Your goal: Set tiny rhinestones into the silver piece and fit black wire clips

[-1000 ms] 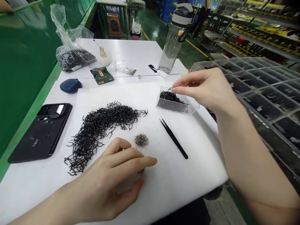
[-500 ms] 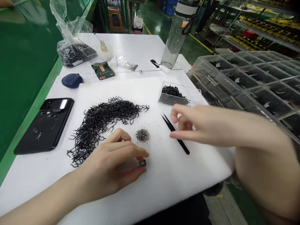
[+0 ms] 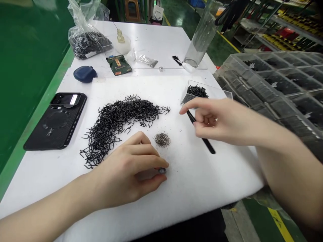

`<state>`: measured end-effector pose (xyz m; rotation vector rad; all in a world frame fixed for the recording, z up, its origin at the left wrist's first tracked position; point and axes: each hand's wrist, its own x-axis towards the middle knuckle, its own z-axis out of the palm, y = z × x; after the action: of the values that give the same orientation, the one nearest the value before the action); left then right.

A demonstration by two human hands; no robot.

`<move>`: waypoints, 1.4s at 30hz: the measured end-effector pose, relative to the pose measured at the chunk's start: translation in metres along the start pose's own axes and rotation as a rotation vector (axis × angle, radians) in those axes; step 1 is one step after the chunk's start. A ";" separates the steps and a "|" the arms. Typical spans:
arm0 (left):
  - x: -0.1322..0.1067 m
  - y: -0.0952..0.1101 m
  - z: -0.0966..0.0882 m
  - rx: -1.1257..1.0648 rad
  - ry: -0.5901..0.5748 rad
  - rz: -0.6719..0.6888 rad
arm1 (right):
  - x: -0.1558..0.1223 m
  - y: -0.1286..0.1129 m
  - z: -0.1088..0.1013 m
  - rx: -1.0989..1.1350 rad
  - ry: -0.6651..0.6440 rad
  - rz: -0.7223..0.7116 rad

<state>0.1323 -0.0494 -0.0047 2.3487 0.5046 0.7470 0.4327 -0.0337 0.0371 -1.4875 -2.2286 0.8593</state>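
Observation:
My left hand [image 3: 136, 164] rests low over the white mat [image 3: 191, 181], thumb and index finger closed on a small dark metal part [image 3: 162, 170] with a rounded face. Its exact kind is too small to make out. My right hand [image 3: 209, 117] hovers over black tweezers [image 3: 208, 146] that appear to lie on the mat. Its thumb and index finger are apart, and it partly covers the tweezers. Beyond my left hand is a small pile of tiny metallic bits [image 3: 162, 139]. A curved heap of bent black wire pieces [image 3: 116, 117] spreads to the left.
A clear tray of black pieces [image 3: 196, 90] stands beyond my right hand. Compartment boxes [image 3: 272, 80] flank the table on the right. A black phone [image 3: 54, 122], blue bulb [image 3: 84, 74], green packet [image 3: 118, 65], plastic bag [image 3: 88, 42] and clear bottle [image 3: 200, 38] surround the mat.
The view has shifted, so the table appears higher and further right. My right hand has come further over the tweezers, with its index finger stretched out. My left hand keeps the small part.

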 end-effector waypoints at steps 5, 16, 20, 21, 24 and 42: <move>-0.001 0.001 0.002 0.009 -0.039 -0.047 | 0.012 0.007 -0.003 0.876 0.072 -0.185; 0.001 0.002 0.001 0.104 -0.047 -0.083 | 0.015 0.012 0.044 0.710 0.047 -0.294; 0.000 0.002 0.001 0.151 -0.027 -0.109 | 0.014 0.011 0.040 0.513 0.075 -0.387; -0.001 0.002 0.001 0.154 -0.031 -0.103 | 0.013 0.011 0.040 0.496 0.091 -0.386; -0.001 0.003 0.001 0.146 -0.021 -0.075 | 0.011 0.011 0.040 0.454 0.110 -0.388; 0.001 0.006 0.000 0.134 -0.017 -0.166 | 0.006 0.004 0.042 0.411 0.087 -0.149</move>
<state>0.1338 -0.0536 -0.0002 2.3975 0.7531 0.6330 0.4090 -0.0395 0.0017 -1.1309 -1.9238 1.0993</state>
